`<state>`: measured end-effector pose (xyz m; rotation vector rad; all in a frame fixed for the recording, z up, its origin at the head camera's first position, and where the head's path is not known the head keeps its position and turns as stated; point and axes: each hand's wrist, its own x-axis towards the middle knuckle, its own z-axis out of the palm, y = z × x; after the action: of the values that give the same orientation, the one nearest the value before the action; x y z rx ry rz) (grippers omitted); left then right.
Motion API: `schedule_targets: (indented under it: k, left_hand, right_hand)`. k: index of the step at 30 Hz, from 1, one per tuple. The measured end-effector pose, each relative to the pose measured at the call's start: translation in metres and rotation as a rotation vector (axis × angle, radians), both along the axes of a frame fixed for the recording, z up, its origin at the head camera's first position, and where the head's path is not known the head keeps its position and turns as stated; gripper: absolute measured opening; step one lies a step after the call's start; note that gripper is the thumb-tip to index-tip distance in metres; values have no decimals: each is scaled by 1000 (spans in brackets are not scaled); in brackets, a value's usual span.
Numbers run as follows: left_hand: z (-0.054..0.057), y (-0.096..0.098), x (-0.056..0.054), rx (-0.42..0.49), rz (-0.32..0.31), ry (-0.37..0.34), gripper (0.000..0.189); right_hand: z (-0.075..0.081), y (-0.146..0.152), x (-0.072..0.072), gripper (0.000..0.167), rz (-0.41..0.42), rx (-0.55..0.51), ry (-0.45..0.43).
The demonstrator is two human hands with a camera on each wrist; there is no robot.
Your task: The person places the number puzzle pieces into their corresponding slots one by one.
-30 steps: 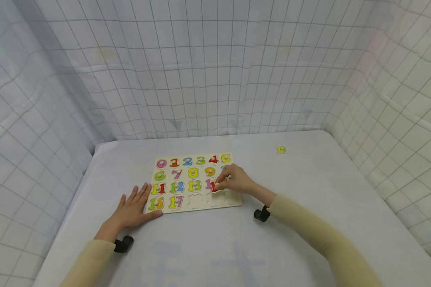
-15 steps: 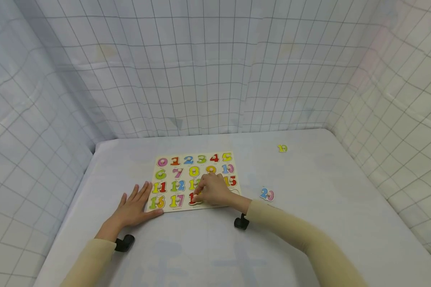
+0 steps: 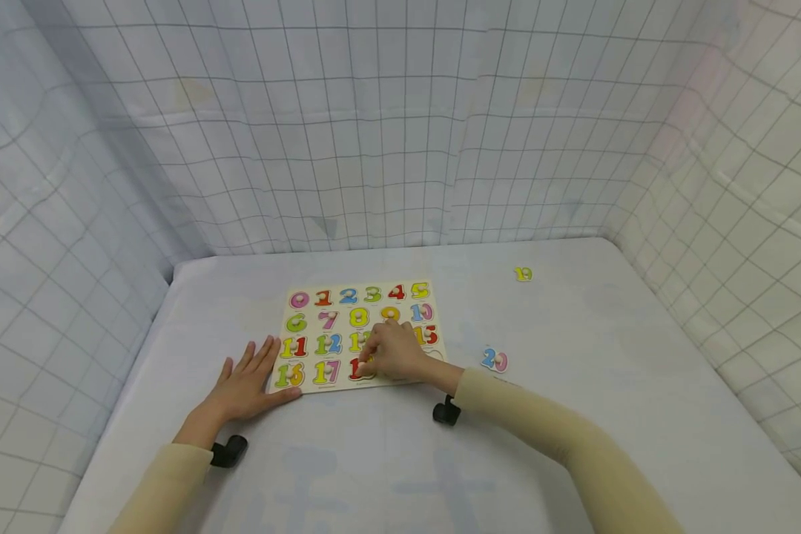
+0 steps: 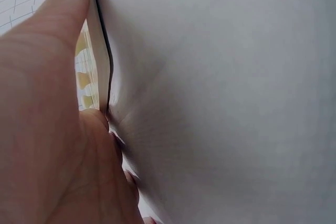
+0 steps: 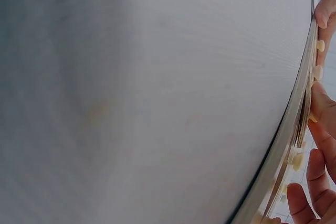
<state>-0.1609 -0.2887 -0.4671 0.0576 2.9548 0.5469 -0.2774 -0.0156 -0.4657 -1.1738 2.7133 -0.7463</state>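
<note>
In the head view, a wooden number puzzle board (image 3: 343,357) lies flat, with knobbed number pieces set in it. My right hand (image 3: 399,351) pinches a puzzle piece with a red 1 (image 3: 356,368) over the bottom row, right of the 17 piece (image 3: 326,372). The hand hides the rest of that piece and part of the board; whether it sits flush, I cannot tell. My left hand (image 3: 242,391) rests at the board's left side, fingers spread, thumb along the front left corner. The right wrist view shows my right fingertips (image 5: 321,103) at the board's surface.
A blue and pink 20 piece (image 3: 495,360) lies on the white-covered table (image 3: 574,356) right of the board. Farther back on the right is a yellow and green 19 piece (image 3: 523,274). White grid-patterned curtains (image 3: 387,133) enclose the back and sides.
My right hand has carried the red 1 piece left and toward the front, down to the bottom row, uncovering the 20 piece. Over the last half second it barely moves. My left hand stays put.
</note>
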Motion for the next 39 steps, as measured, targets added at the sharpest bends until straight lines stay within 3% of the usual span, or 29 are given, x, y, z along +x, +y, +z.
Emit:
schedule_targets:
  k: [12, 17, 20, 22, 27, 31, 35, 39]
  left_hand:
    - [1, 1, -1, 2, -3, 3, 109]
    - [1, 3, 0, 18, -3, 0, 108]
    - [0, 3, 0, 9, 2, -4, 109]
    - [0, 2, 0, 7, 4, -2, 109]
    - [2, 1, 1, 10, 9, 3, 109]
    - [2, 1, 2, 14, 6, 6, 109]
    - [0, 1, 1, 11, 5, 12, 110]
    - [-3, 3, 1, 26, 10, 27, 108]
  right_hand:
    - [-1, 1, -1, 17, 16, 25, 27]
    - [4, 15, -8, 27, 50, -63, -32]
    - [13, 37, -26, 29, 54, -179, -97]
    - [18, 58, -42, 29, 13, -244, -129]
    - [29, 116, -90, 31, -220, -314, -177]
    - [29, 164, -126, 38, -364, -339, -147]
    - [27, 205, -150, 43, -459, -357, -130]
    - [22, 233, -162, 45, -565, -316, -153]
